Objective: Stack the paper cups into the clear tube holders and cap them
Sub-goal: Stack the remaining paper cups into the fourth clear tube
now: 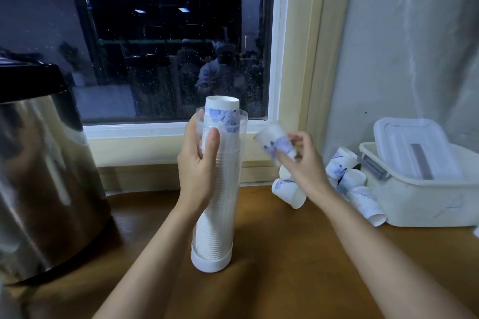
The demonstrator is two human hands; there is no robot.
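Working at the brown table (pixel 285 254), we have a steel urn (pixel 39 176) on the left and a white lidded box (pixel 414 202) on the right, both well apart from the job. Between them the clear tube holder (pixel 228 189) stands upright in its white base cap (pixel 211 261). It is packed with a stack of cups (pixel 217 215) almost to the mouth, and the top cup (pixel 222 107) pokes above the rim. A heap of loose cups (pixel 347 181) lies against the box, within easy reach.

Our left hand (pixel 199 163) wraps the upper tube with the thumb across the front. That grip needs to be firm, because a tall column on a narrow base looks ready to tip. Our right hand (pixel 305 163) pinches a single paper cup (pixel 274 142) just beside the tube's mouth. The cup is blurred, so we cannot tell which end leads.

We judge the step to be adding this cup. Doing it well means turning it to match the stack, centring it over the top cup, and lowering it straight without crushing its thin wall. With so little room left, we should check the height before reaching for a cap.
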